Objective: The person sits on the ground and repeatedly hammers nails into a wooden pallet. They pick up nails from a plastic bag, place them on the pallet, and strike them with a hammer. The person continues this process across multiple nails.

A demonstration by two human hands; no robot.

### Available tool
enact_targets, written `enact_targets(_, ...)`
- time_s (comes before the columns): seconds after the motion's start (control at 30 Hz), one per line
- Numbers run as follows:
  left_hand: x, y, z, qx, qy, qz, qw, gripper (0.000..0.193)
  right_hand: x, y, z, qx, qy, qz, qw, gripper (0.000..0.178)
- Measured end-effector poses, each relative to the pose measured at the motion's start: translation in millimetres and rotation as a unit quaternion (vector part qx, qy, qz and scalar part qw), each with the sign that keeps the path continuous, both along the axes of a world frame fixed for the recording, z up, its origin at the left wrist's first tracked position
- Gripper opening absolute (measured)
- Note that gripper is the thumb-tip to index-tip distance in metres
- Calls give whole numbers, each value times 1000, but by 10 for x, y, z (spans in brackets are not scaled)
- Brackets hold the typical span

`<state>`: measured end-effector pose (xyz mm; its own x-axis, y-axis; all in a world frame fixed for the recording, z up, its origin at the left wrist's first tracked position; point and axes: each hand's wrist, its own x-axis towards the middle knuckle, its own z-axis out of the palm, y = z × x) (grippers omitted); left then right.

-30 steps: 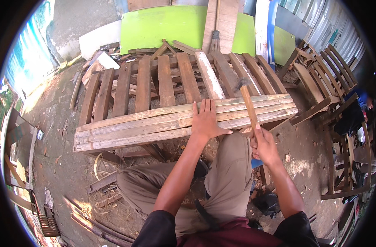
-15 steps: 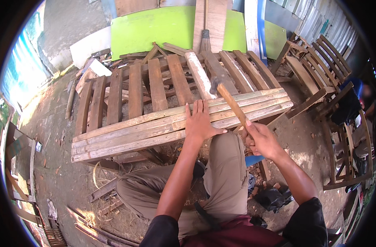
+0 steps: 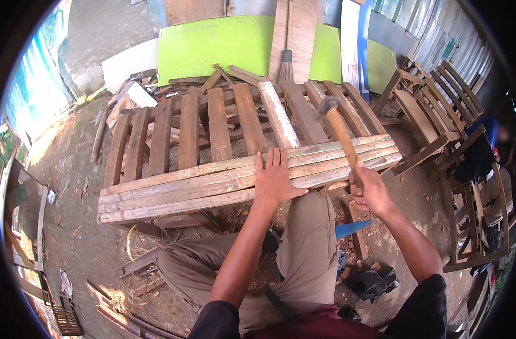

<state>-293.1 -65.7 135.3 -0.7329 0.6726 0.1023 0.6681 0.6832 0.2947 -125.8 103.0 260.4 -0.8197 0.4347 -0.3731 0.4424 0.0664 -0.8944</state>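
Observation:
My left hand (image 3: 274,179) lies flat on the pale bamboo strips (image 3: 207,185) along the near side of a slatted wooden frame, fingers apart and thumb out to the right. My right hand (image 3: 371,191) is wrapped round the wooden handle of a hammer (image 3: 341,133). Its dark metal head is up and to the far side, over the right-hand slats. Brown wooden slats (image 3: 217,124) run away from the strips, and one slat (image 3: 278,114) among them has worn white paint. No nail can be made out near my hands.
Lime-green boards (image 3: 215,51) and a broom (image 3: 286,65) stand against the back wall. Wooden chair-like frames (image 3: 419,107) are stacked at the right, where another person partly shows. A blue blade-like piece (image 3: 351,229) and a black plastic bag (image 3: 371,281) lie by my right knee.
My right hand has moved a little right with the hammer, whose head has swung right and slightly away from the white-painted slat. My left hand stays on the strips.

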Motion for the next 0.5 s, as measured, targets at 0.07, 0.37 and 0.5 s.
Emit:
enact_targets(0.07, 13, -41, -24, -4, 1, -2, 1000, 139, -58, -4, 142, -22, 122, -20, 992, 54)
enact_targets(0.37, 63, 60, 27, 16, -13, -12, 1000, 148, -233, 55, -231, 97, -60, 86, 990, 59)
enact_targets(0.5, 23, 14, -17, 16, -4, 0, 1000, 148, -331, 32, 232, -20, -56, 49, 997, 59)
